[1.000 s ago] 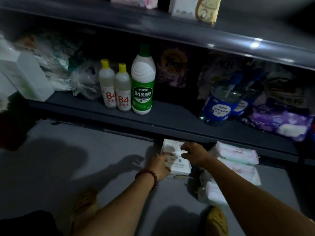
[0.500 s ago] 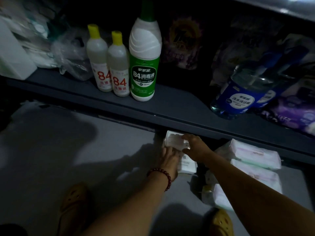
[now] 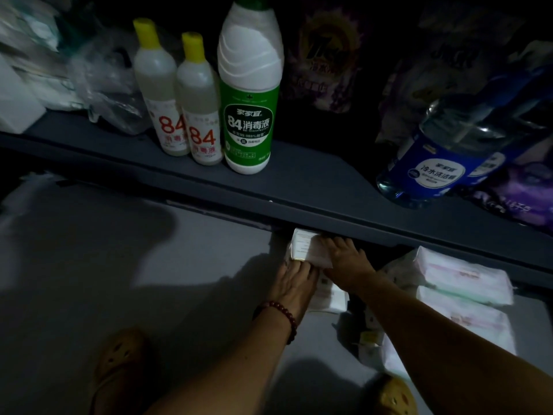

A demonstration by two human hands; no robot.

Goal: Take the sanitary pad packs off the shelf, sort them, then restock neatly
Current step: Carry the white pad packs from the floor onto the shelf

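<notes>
A small white pad pack point(image 3: 305, 248) sits at the front edge of the dark shelf board point(image 3: 314, 187), partly tucked under it. My right hand point(image 3: 347, 259) lies over its right side, fingers gripping it. My left hand point(image 3: 294, 280), with a red bead bracelet on the wrist, presses against its lower left corner. A second white pack point(image 3: 327, 296) lies flat on the floor beneath both hands. Further right on the floor is a pile of larger white pad packs point(image 3: 460, 280), stacked in two or three layers.
On the shelf stand two small yellow-capped bottles point(image 3: 175, 94) and a tall green-labelled disinfectant bottle point(image 3: 250, 85). A blue-labelled jug point(image 3: 440, 157) and purple bags point(image 3: 508, 202) sit at the right. My two yellow shoes point(image 3: 119, 363) rest on the grey floor.
The view has moved closer and lower toward the shelf. Both hands have pushed the small white pack further in under the shelf edge, off the pack lying below it.
</notes>
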